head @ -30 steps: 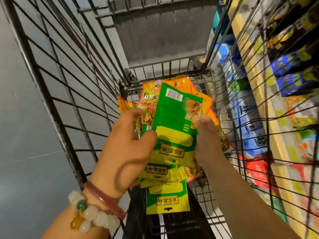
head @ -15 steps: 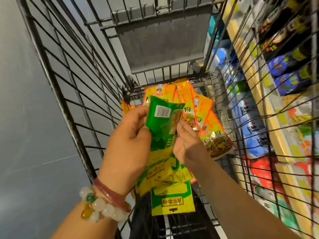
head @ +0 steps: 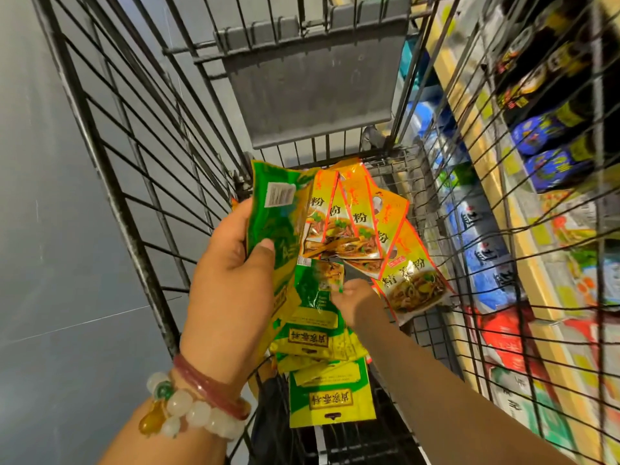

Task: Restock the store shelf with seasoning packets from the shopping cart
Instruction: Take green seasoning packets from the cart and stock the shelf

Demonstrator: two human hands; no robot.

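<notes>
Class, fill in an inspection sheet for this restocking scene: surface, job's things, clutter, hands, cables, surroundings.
Surface: wire shopping cart, grey flap at its far end.
Job's things: green packets and orange packets piled in the cart.
Clutter: nothing seen.
Hands: left hand grips a green packet; right hand reaches into the pile, grasp unclear.
Cables: nothing seen.
Surroundings: stocked store shelf on the right; grey floor on the left.
</notes>
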